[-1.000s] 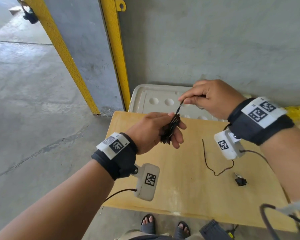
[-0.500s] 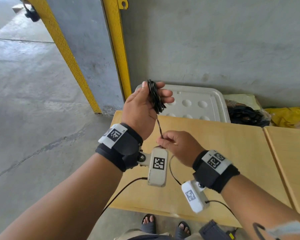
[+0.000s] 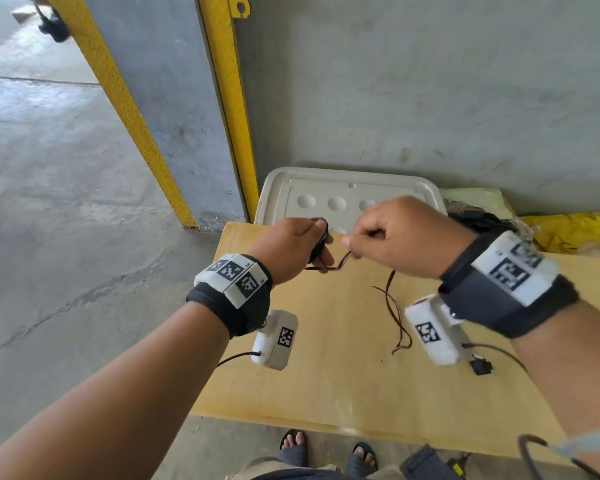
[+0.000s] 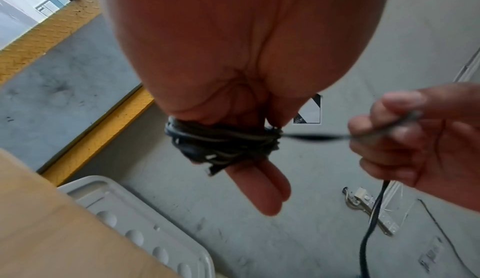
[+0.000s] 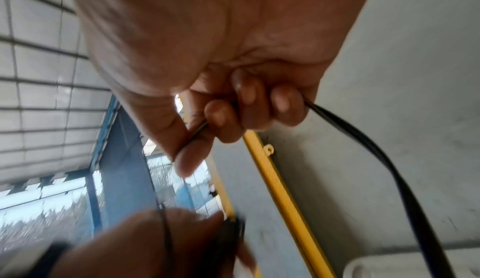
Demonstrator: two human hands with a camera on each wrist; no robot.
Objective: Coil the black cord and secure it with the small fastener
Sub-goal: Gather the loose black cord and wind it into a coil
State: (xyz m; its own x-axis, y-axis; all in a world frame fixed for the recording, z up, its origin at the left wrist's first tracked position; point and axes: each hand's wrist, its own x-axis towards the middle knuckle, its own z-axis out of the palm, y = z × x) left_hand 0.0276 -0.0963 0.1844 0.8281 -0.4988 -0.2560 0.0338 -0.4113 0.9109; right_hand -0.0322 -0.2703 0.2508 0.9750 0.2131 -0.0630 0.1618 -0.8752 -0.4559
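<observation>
The black cord is partly wound into a coil (image 4: 221,145) round the fingers of my left hand (image 3: 321,247), held above the wooden table's far edge. In the left wrist view two fingertips (image 4: 265,192) stick out past the coil. My right hand (image 3: 352,244), just right of the left, pinches the cord (image 5: 197,132) between thumb and forefinger, a short stretch away from the coil. The loose tail (image 3: 395,317) hangs from that hand onto the table. A small black piece (image 3: 481,367) lies on the table under my right wrist.
The yellowish wooden table (image 3: 326,393) has its left edge by the concrete floor. A white dimpled tray (image 3: 326,188) leans behind it against the grey wall. Yellow bags (image 3: 575,230) lie at the back right. A yellow post (image 3: 232,98) stands at the back left.
My left hand has come down from its raised position with the coil. My right hand has swung up from near the table's front to beside it, carrying the cord across.
</observation>
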